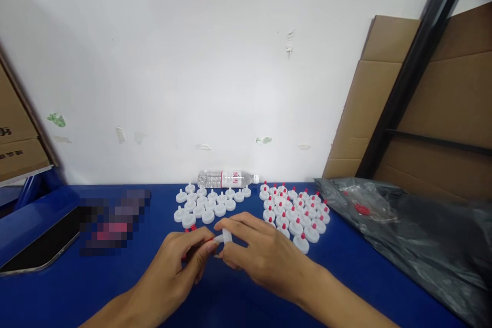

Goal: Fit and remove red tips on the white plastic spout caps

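Observation:
Between the fingers of my right hand [265,253] is a white nozzle cap [227,236], its spout pointing left. My left hand [169,269] pinches a small red tip [214,239] at the end of that spout; the fingers partly cover it. More red tips [191,228] lie on the table just behind my left hand, partly hidden by it. Several white nozzle caps with bare spouts [208,216] stand upright beyond my hands, left of centre. To the right is a group of white nozzle caps with red tips [301,244] on their spouts.
A clear plastic bottle [232,179] lies along the white wall. At right, a clear bag with red pieces [369,206] rests on dark plastic sheeting [423,251]. A black flat object [42,241] and a blurred-out patch are at left. Cardboard [361,97] leans behind a dark post.

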The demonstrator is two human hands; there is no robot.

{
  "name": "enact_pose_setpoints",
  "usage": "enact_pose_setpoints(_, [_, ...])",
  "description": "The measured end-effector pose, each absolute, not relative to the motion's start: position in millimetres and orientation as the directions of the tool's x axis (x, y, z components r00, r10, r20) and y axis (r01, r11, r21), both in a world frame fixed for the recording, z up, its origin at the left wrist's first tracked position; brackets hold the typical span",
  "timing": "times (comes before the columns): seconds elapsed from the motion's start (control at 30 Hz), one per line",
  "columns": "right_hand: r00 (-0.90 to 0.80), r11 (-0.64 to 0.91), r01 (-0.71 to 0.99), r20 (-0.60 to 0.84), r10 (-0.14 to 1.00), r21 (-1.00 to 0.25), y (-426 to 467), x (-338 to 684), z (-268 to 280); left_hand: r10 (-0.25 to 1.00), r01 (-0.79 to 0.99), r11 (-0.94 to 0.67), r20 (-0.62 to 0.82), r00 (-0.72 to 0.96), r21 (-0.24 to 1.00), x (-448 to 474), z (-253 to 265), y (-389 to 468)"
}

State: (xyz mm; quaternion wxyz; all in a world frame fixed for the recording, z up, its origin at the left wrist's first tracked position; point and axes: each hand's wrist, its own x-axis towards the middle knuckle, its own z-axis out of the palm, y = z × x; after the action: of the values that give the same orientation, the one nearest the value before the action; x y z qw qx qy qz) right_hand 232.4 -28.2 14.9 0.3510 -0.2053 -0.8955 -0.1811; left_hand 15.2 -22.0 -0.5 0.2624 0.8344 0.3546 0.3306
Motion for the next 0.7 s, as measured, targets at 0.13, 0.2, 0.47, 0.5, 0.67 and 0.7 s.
enact_pose_setpoints(0.13, [-0.762,0.801,0.543,0.55,0.342,0.253,-35.4,235.4,35.8,0.739,0.444,-0.661,0.421,0.526,0.606,17.0,-1.1,-23.1])
enact_pose_setpoints(0.2, [-0.749,0.807,0.564,0.518,0.413,0.172,-37.8,241.1,45.1,0.708,0.475,-0.703,0.46,0.536,0.529,14.3,-1.6,-21.6])
enact_pose_setpoints(0.47, [-0.393,0.51,0.851,0.494,0.776,-0.124,-14.6,314.0,66.5,0.601,0.599,-0.775,0.526,0.602,0.201,6.0,-5.8,-10.5])
enact_pose_setpoints(0.5, [-0.376,0.471,0.874,0.448,0.811,-0.12,-12.2,324.5,67.4,0.611,0.598,-0.772,0.514,0.602,0.216,6.6,-6.1,-10.5])
enact_pose_setpoints(0.67, [-0.39,0.424,0.877,0.182,0.903,-0.225,-23.4,352.5,76.2,0.659,0.59,-0.747,0.462,0.593,0.307,8.0,-7.4,-13.4])
enact_pose_setpoints(0.7, [-0.407,0.428,0.866,0.131,0.904,-0.261,-29.1,353.0,78.6,0.658,0.592,-0.747,0.459,0.597,0.301,7.7,-7.8,-13.4])
